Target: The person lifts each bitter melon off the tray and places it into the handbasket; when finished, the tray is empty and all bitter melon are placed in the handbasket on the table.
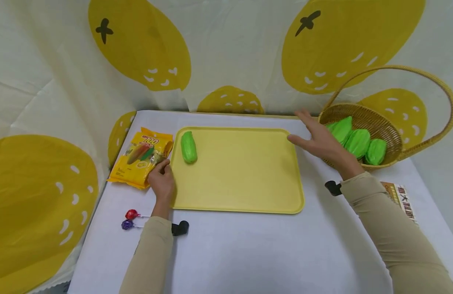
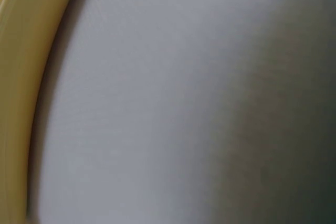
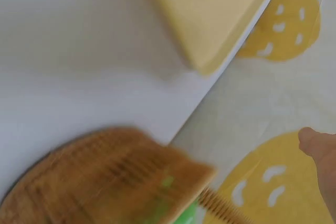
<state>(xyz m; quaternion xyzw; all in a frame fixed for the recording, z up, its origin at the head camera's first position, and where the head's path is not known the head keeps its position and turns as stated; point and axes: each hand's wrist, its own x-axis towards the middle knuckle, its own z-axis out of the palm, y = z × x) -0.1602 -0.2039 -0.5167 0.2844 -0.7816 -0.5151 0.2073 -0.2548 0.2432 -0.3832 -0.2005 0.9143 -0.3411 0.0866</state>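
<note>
My left hand is at the left edge of the yellow tray, its bent fingers against the right side of a yellow candy bag. Whether they pinch the bag cannot be made out; the left wrist view catches only the tray rim and tabletop. On the tray's upper left lies a glossy green ridged fruit. Between the tray and a wicker basket, my right hand is held with thumb and fingers spread, nothing in it. Several green star-fruit-like pieces sit in the basket.
Red and purple lollipops lie left of my left forearm. A brown and white packet is partly covered by my right sleeve. The basket's tall handle arches at the far right. Patterned cloth hangs behind the white table.
</note>
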